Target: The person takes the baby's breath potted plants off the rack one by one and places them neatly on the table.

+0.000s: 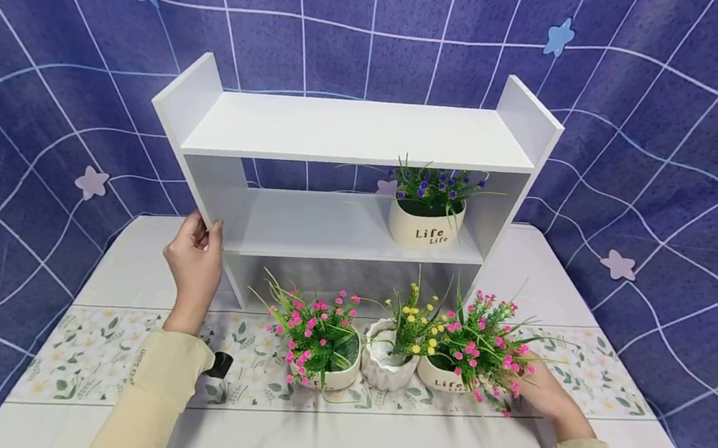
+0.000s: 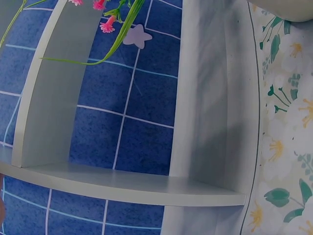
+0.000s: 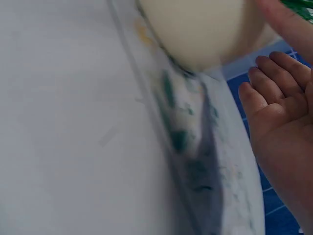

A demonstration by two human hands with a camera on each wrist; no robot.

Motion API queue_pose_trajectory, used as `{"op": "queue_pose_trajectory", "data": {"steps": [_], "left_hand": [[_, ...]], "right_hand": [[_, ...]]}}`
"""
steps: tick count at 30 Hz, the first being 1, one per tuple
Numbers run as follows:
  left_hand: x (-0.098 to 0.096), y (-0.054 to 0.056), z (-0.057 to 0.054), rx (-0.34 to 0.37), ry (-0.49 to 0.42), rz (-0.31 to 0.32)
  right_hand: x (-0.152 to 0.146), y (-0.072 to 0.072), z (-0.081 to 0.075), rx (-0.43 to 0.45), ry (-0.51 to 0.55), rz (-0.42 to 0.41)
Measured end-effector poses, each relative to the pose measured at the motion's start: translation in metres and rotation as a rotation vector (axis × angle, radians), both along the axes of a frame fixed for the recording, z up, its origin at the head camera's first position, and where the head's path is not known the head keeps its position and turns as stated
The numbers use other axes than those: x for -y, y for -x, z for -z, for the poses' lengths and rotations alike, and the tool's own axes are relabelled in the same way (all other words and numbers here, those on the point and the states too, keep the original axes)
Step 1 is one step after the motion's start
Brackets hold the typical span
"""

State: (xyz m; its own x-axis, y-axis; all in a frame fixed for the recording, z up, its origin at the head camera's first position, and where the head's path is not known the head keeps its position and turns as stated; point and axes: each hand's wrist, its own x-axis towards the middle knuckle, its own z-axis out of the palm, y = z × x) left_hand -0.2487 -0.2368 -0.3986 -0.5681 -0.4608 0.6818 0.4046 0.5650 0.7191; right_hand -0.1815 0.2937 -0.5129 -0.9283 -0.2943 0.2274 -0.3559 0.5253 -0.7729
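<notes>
My left hand [image 1: 195, 259] grips the front edge of the left side panel of a white two-tier shelf [image 1: 361, 134], thumb on the near side. At the right, my right hand [image 1: 541, 386] is beside a cream "Life" pot [image 1: 444, 378] of pink flowers, partly hidden by the blooms. The right wrist view shows that hand [image 3: 281, 112] with its fingers loosely bent, the fingertips apart from the cream pot [image 3: 200, 34], and one digit overlapping the pot's side.
A white fluted pot [image 1: 387, 367] with yellow flowers and another cream pot [image 1: 341, 375] of pink flowers stand in front of the shelf. A "Life" pot [image 1: 425, 227] with purple flowers sits on the middle board. A floral runner [image 1: 106, 351] crosses the white table; a blue curtain [image 1: 376, 45] hangs behind.
</notes>
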Motion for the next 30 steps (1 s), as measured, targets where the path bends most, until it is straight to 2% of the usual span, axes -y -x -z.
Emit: {"op": "queue_pose_trajectory", "data": {"steps": [6, 10, 14, 17, 21, 30], "left_hand": [[0.0, 0.0, -0.001, -0.003, -0.006, 0.003], [0.0, 0.001, 0.0, 0.0, -0.009, 0.008], [0.0, 0.001, 0.0, 0.001, -0.01, 0.005], [0.0, 0.001, 0.0, -0.001, -0.008, 0.001], [0.0, 0.001, 0.0, -0.007, -0.006, -0.001], [0.0, 0.001, 0.001, -0.01, 0.001, -0.005]], "right_hand": [[-0.005, 0.006, -0.018, 0.109, 0.059, 0.014], [-0.01, 0.015, -0.028, 0.062, 0.158, -0.098], [-0.018, 0.022, -0.039, 0.099, 0.305, -0.225], [-0.022, 0.026, -0.047, 0.09, 0.313, -0.259], [-0.022, 0.03, -0.058, 0.037, 0.27, -0.238], [-0.009, 0.04, -0.089, -0.036, 0.297, -0.13]]}}
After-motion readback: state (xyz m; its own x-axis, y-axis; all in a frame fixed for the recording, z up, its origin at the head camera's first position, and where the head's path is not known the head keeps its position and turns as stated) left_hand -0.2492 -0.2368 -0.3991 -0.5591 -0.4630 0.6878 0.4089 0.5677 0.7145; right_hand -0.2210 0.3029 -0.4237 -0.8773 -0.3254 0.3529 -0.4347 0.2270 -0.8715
